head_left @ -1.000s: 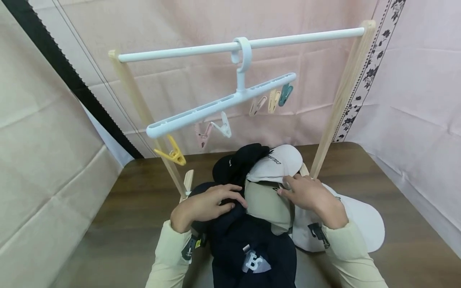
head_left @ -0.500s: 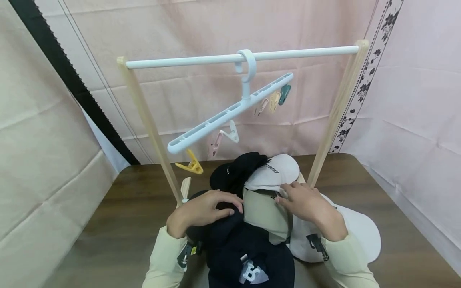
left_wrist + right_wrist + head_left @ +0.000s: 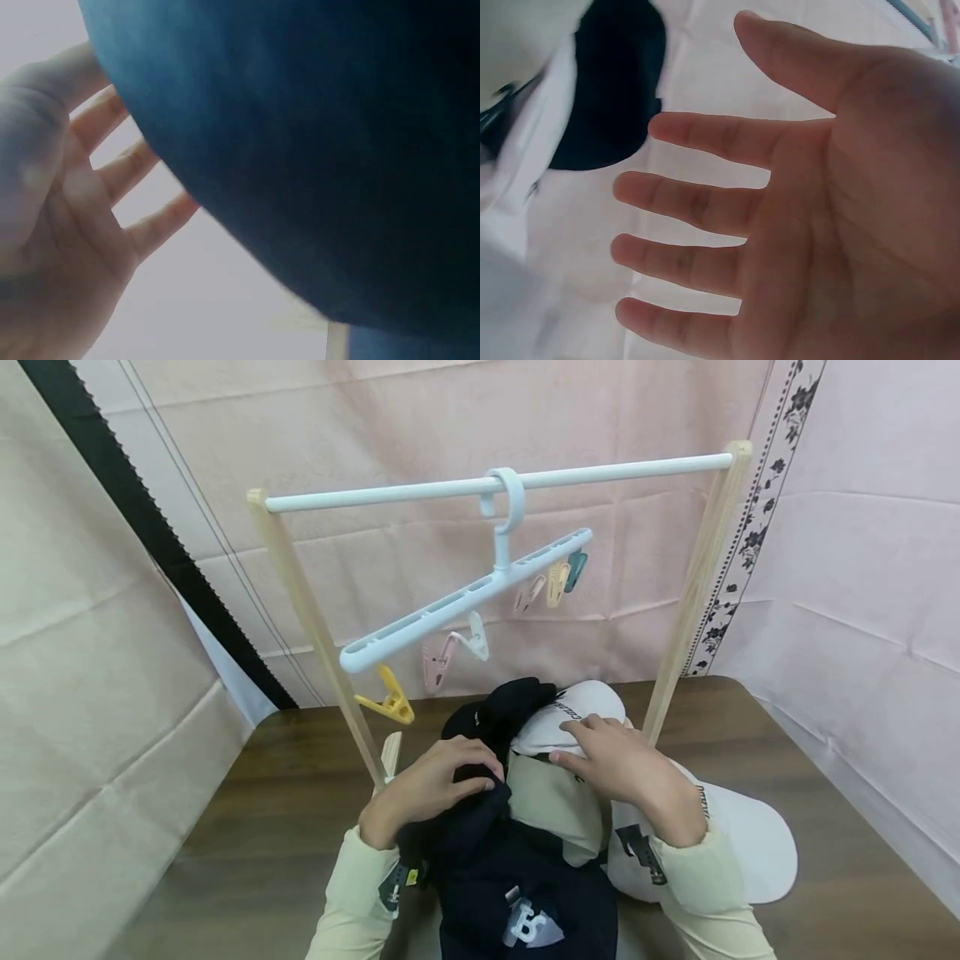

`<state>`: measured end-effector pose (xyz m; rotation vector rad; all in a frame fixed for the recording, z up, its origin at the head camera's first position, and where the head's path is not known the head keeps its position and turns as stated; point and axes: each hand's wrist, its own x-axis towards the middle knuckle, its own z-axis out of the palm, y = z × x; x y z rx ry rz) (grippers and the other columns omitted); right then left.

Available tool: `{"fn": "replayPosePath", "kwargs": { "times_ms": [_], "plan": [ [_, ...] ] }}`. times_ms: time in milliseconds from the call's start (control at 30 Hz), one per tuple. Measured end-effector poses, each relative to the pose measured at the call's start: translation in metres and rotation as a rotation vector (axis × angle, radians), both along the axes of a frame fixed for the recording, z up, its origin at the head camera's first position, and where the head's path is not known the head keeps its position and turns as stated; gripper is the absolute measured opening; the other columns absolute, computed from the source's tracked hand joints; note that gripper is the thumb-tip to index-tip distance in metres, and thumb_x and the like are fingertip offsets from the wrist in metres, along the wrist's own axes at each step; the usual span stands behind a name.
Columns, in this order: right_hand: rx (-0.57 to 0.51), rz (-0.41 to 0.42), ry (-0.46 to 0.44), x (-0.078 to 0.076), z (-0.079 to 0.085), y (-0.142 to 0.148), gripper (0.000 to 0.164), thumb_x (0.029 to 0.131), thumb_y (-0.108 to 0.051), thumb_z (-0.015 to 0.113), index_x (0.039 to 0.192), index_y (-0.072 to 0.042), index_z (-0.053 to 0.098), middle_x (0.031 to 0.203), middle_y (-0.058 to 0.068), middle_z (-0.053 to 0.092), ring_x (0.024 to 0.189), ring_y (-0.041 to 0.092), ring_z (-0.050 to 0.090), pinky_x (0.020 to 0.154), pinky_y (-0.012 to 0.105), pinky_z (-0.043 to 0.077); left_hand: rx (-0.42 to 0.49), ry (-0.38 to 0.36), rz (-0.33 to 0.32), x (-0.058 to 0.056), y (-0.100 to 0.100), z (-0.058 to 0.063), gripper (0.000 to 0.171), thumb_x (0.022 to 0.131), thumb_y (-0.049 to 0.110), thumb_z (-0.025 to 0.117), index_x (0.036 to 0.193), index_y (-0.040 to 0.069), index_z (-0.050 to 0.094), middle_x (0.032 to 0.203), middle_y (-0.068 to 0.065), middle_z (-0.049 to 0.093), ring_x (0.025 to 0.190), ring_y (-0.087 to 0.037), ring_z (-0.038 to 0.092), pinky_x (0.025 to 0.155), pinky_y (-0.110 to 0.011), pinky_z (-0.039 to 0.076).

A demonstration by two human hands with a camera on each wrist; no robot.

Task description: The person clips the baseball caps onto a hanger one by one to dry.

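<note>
My left hand (image 3: 438,789) grips a navy cap (image 3: 465,827) in the pile, thumb and fingertips at its upper part. In the left wrist view, the dark cap (image 3: 285,165) covers the finger ends. My right hand (image 3: 622,768) hovers over a beige cap (image 3: 551,802), and its fingers overlap a white cap (image 3: 596,697). In the right wrist view, its fingers are straight and spread, holding nothing, near a black cap (image 3: 615,97). A dark cap with a white letter emblem (image 3: 525,922) lies in front, and a larger white cap (image 3: 750,835) sits at right.
Behind the pile stands a wooden rack with a pale blue bar (image 3: 397,491). A light blue hanger (image 3: 465,597) hangs from it at a slant, carrying several coloured clips, including a yellow clip (image 3: 393,697). The brown table (image 3: 225,827) extends on both sides.
My right hand has moved left and a little up, coming off the cap it touched. The navy cap at my left hand has risen slightly and folded. The hanger has swung.
</note>
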<state>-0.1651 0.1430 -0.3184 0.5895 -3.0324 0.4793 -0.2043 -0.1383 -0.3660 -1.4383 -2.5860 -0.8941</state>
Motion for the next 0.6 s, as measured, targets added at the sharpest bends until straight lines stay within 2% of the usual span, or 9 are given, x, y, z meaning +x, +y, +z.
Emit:
{"fn": "replayPosePath", "kwargs": {
  "times_ms": [100,333,500,600],
  "plan": [
    [0.011,0.006,0.008,0.001,0.007,-0.009,0.052,0.102,-0.042,0.053,0.140,-0.007,0.054,0.136,0.020,0.055,0.128,0.039,0.049,0.103,0.063,0.036,0.027,0.034,0.026,0.000,0.000,0.000,0.014,0.097,0.019,0.066,0.109,0.023,0.071,0.109,0.017,0.064,0.102,-0.005,0.056,0.092,-0.033,0.044],
    [-0.014,0.052,0.024,0.004,0.006,-0.019,0.049,0.101,-0.041,0.055,0.139,-0.010,0.055,0.139,0.014,0.055,0.130,0.036,0.049,0.101,0.058,0.040,0.028,0.023,0.060,0.000,0.003,-0.003,0.015,0.096,0.019,0.067,0.109,0.026,0.071,0.111,0.019,0.065,0.102,-0.006,0.057,0.091,-0.031,0.047],
    [-0.019,0.072,0.048,0.001,0.006,-0.023,0.048,0.101,-0.039,0.056,0.139,-0.009,0.055,0.138,0.014,0.056,0.129,0.034,0.050,0.100,0.056,0.042,0.098,0.067,0.112,-0.001,0.000,-0.002,0.017,0.093,0.014,0.070,0.107,0.025,0.070,0.109,0.015,0.065,0.103,-0.012,0.059,0.092,-0.033,0.049],
    [-0.037,0.080,0.092,-0.003,0.007,-0.026,0.047,0.100,-0.039,0.057,0.137,-0.009,0.057,0.136,0.012,0.057,0.128,0.032,0.052,0.099,0.055,0.044,0.135,0.098,0.150,-0.005,0.000,-0.001,0.019,0.093,0.012,0.070,0.107,0.024,0.070,0.110,0.014,0.065,0.106,-0.010,0.058,0.095,-0.033,0.047]
  ]
}}
